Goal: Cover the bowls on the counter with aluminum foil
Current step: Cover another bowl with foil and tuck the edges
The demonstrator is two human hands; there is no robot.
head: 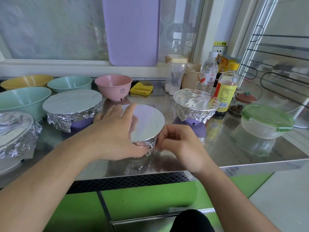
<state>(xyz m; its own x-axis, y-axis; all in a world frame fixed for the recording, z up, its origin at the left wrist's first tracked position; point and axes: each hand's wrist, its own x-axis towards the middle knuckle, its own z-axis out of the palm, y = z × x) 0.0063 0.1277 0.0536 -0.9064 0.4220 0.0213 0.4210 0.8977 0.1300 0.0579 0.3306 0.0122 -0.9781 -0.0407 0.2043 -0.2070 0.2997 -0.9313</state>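
task partly done: three bowls look wrapped, the big foil-covered bowl just beyond the left fingertips, another foil-covered bowl well past the right knuckles, and a third wrapped bowl off at the far left edge. a fourth, the center bowl, sits between the two hands with foil flat over its top and only the near edge being crimped. still bare, judging from here: pink bowl, yellow bowl, and two green bowls beyond the left hand. left hand reaches in from the lower left, fingers fairly straight and spread over the foil top, thumb tucked down at the crumpled foil skirt under the rim. right hand comes from the lower right, fingers curled in, tips pinching that same skirt just beside the left thumb. no foil roll in view, cannot tell where it is.
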